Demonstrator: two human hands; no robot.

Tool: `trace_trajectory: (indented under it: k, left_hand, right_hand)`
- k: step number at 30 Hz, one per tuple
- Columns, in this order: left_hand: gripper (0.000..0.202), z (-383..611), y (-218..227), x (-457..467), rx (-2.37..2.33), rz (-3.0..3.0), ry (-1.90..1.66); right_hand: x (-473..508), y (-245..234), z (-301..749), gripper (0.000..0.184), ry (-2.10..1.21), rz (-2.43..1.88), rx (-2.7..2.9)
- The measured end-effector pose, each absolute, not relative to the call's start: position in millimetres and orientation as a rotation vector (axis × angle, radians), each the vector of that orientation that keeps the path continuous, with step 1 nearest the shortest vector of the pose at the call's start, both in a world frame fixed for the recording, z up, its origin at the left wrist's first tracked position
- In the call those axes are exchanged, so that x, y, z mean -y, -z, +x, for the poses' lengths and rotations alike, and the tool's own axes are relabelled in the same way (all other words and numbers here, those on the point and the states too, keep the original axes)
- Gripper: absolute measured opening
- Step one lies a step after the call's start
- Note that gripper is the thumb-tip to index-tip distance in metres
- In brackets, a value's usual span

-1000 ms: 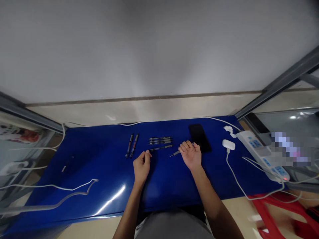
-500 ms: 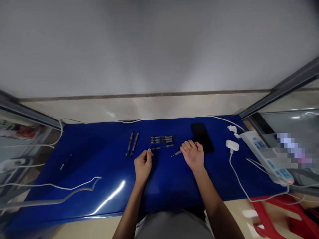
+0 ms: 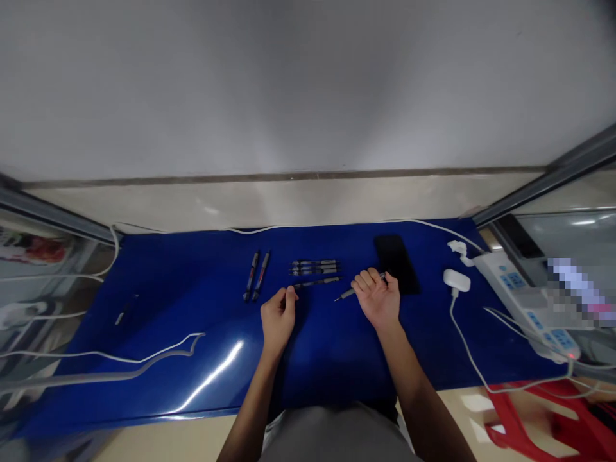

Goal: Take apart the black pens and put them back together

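Closed in a pinch, my left hand (image 3: 279, 319) has its thumb and fingertips at the left end of a dark pen (image 3: 318, 282) that lies slightly aslant. My right hand (image 3: 378, 298), palm up with curled fingers, grips a grey pen (image 3: 346, 294), its tip pointing left and its other end showing beside the thumb. Just beyond the aslant pen, several pens (image 3: 315, 266) lie in a horizontal row. To the left, two pens with reddish marks (image 3: 255, 276) rest side by side, slanting away from me.
A black phone (image 3: 399, 263) lies behind my right hand on the blue tabletop (image 3: 144, 276). Farther right are a white charging case (image 3: 457, 280) with a cable and a power strip (image 3: 524, 305). White cables (image 3: 144, 362) and a small dark item (image 3: 124, 312) lie left. A red stool (image 3: 534, 417) stands below.
The view has shifted slightly, moving the things on the right a little rightward. Both hands keep the same pose, and the pens keep their arrangement.
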State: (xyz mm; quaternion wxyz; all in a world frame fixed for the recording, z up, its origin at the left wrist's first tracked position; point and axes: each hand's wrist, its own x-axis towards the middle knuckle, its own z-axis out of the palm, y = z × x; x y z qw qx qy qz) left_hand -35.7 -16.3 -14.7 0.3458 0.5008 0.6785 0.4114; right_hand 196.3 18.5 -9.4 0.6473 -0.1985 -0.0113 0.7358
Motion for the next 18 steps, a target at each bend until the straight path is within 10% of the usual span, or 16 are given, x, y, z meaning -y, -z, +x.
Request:
trace_trajectory:
  k: [18]
  left_hand:
    - [0.04, -37.6, 13.1, 14.6, -1.759, 1.308, -1.017]
  right_hand:
    - [-24.3, 2.5, 194.2, 0.036, -1.65, -0.584, 0.029]
